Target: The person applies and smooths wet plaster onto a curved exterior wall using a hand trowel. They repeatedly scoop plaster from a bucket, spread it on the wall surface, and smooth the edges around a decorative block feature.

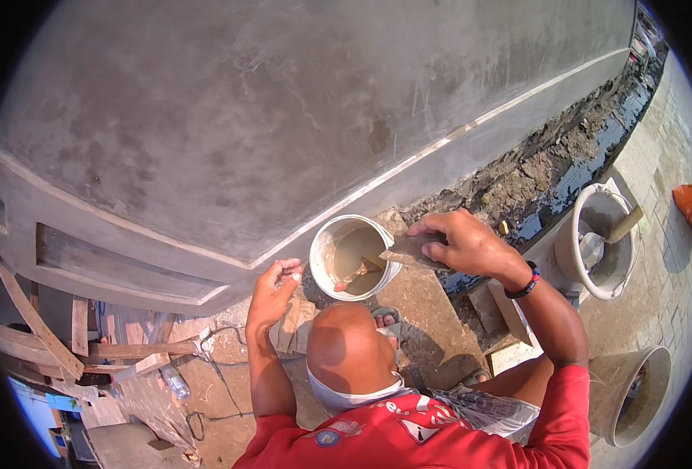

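A white bucket (318,270) of murky grey-brown water stands between my hands at the foot of the plastered wall. A stick-like piece with a reddish end (354,275) rests partly in the water. My right hand (465,244), right of the bucket, grips a flat grey-brown plate-like tool (410,254). Its pale front edge reaches over the bucket's right rim; the far side of the grip is hidden. Left of the bucket, near the wall, my left hand (274,293) holds nothing visible, its fingers loosely bent and apart from the thumb.
The grey wall (244,117) with a pale ledge fills the far side. A muddy trench (537,172) runs along its right. Two more buckets, one upright (569,250) and one tilted (612,391), stand at right. Wooden planks (139,349) and a plastic bottle (175,381) lie at left.
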